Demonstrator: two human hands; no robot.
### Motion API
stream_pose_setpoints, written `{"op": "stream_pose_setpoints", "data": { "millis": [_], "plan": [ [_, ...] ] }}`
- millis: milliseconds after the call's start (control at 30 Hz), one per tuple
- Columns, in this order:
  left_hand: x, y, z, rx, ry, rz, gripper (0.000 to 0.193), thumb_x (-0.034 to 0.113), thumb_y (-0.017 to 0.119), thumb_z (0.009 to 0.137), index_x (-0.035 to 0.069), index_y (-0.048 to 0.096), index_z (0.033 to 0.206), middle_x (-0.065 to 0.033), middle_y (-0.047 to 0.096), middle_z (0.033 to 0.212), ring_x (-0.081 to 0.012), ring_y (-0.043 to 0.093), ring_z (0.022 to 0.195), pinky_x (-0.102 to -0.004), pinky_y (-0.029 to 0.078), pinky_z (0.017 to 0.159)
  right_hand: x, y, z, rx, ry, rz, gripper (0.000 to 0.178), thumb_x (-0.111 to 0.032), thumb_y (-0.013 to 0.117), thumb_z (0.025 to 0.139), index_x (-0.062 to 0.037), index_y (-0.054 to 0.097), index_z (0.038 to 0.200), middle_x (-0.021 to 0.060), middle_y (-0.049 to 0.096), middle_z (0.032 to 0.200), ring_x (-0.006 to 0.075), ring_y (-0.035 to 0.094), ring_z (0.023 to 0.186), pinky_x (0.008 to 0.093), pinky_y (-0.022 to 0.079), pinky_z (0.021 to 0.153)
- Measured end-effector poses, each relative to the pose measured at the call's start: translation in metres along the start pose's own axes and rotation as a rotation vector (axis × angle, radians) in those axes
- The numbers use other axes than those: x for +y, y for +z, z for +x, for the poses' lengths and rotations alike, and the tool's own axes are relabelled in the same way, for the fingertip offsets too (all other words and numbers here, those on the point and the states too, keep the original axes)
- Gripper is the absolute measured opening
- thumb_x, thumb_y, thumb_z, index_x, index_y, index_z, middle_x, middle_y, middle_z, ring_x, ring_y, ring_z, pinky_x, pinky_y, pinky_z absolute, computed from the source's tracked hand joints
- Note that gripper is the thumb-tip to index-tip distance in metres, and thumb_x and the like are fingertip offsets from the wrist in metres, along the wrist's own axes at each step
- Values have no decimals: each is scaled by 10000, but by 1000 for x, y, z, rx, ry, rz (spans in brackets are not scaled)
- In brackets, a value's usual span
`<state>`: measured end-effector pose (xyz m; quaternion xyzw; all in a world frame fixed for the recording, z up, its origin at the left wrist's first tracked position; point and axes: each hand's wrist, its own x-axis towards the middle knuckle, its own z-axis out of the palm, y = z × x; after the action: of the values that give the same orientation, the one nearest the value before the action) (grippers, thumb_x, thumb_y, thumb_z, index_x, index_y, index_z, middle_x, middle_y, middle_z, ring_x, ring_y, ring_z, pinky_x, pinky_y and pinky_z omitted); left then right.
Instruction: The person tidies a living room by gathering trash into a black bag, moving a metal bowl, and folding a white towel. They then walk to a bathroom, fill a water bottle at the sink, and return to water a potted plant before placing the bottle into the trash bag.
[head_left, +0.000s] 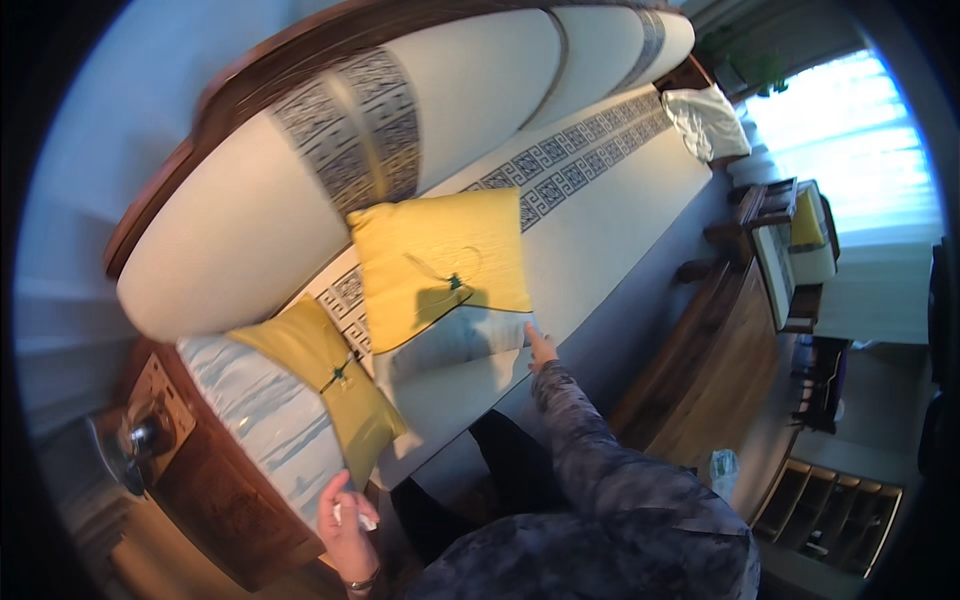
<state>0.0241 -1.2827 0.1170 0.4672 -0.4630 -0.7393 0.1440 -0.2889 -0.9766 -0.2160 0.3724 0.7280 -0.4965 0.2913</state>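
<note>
The left hand (345, 525) sits nearest the lower edge, its fingers curled loosely around a small crumpled white scrap, perhaps a tissue (352, 515), with the fingertips just beside the lower corner of a pale blue and white streaked rectangular cushion (262, 420) that lies along the dark wooden sofa arm (215, 500). Just above those fingers, overlapping the blue cushion, leans a mustard-yellow square satin cushion with a green tassel knot (335, 385). The right hand (540, 348), at the end of a grey mottled sleeve, reaches further out; its fingers look stretched fairly straight and closed around nothing, the tips touching or nearly touching the lower right corner of a second, brighter yellow square cushion with a green tassel (440, 262), which stands tilted against the cream backrest with a grey key-pattern band (350, 130). I judge this cushion light, soft and squashy, its satin cover rather slippery, so a pinch at a piped corner or a flat palm under its lower edge should serve better than tugging the delicate tassel. It rests on the cream sofa seat (600, 240). Beyond the fingertips, far along the seat, lies a white rumpled cushion (710, 120). To the right of the fingers stands a long dark wooden table (710, 370), and past it an open wooden rack of slats (830, 505), whose contents are too dim to tell.
</note>
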Motion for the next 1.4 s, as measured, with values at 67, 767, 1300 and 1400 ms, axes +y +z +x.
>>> {"op": "stream_pose_setpoints", "data": {
  "millis": [67, 767, 1300, 1400],
  "plan": [
    [-13, 48, 14, -55, -105, 44, 322, 147, 544, 989, -20, 521, 1264, -31, 536, 722, -104, 512, 601, -221, 416, 553, 7, 7, 21, -21, 172, 192, 1035, -570, 735, 779, -154, 165, 1536, 192, 296, 1503, 403, 424, 1252, 639, 411, 888],
    [-160, 421, 47, -362, 915, 1249, 788, 289, 849, 641, -66, 442, 1215, -240, 516, 1101, -445, 482, 1048, -468, 406, 898, -236, -148, -111, -60, -460, 187, 380, -274, 761, 785, -41, 549, 997, 125, 641, 875, 215, 607, 774, 378, 491, 714],
    [-167, 574, 206, -124, 226, 1179, 561, 189, 752, 810, -97, 527, 1237, -242, 655, 1102, -315, 637, 1047, -386, 481, 916, -394, -359, 395, 78, -935, -466, 320, -100, 694, 767, -90, 651, 1085, 172, 575, 1063, 371, 583, 1000, 468, 508, 833],
    [-172, 587, 225, -43, 171, 1252, 577, 176, 748, 816, -88, 508, 1270, -237, 629, 1170, -314, 617, 1087, -384, 468, 937, -434, -384, 469, 207, -1007, -716, 319, -115, 704, 748, -113, 654, 1064, 162, 578, 1105, 333, 571, 1025, 454, 497, 840]
  ]
}}
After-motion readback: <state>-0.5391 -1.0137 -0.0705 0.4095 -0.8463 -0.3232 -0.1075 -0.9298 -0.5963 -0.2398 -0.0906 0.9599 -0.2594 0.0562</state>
